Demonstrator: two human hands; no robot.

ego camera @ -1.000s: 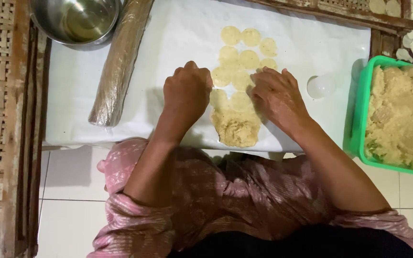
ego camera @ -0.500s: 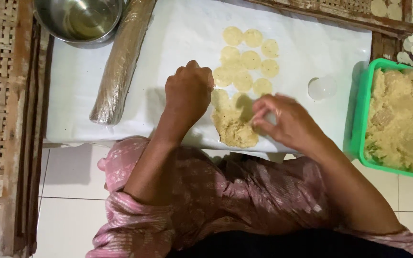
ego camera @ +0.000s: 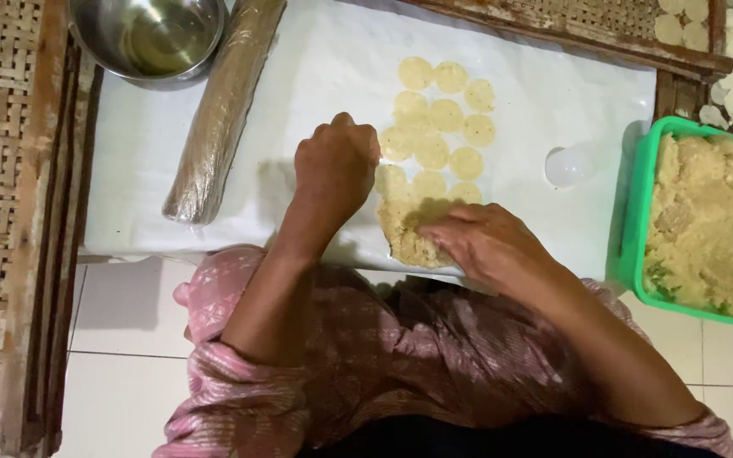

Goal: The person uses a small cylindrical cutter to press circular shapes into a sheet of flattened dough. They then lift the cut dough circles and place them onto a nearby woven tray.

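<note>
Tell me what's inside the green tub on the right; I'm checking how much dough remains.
The green tub holds crumbly yellowish dough heaped across most of it. Its bottom is covered, and its right part runs out of view.

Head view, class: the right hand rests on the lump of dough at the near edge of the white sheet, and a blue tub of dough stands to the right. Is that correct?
Not quite: the tub is green, not blue, as the head view shows. The rest holds: the right hand rests on the lump of dough at the near edge of the white sheet, and the tub of dough stands to the right.
</note>
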